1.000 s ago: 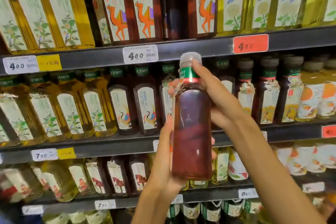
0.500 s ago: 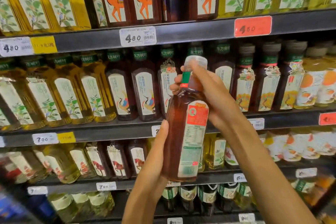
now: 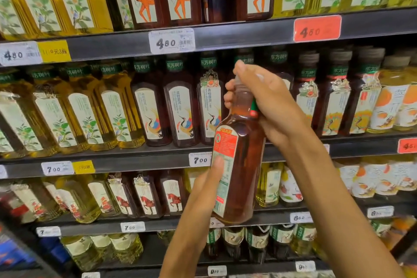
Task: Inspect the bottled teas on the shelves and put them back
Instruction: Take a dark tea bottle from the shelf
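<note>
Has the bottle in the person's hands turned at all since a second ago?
Yes. The held bottle has rotated: its red and white back label, hidden a second ago, now faces the camera. Against the shelf's 7.00 price tag, it has also tilted, neck leaning right.

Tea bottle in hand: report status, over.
Right hand grips neck and cap. Left hand holds the label side. Dark tea bottle off the shelf, tilted. Nothing in the way.

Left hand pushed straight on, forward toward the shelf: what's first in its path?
The left hand is already on the held dark tea bottle, thumb on its label. Past that, probably the shelf edge by the 700 price tag; depth is unclear.
</note>
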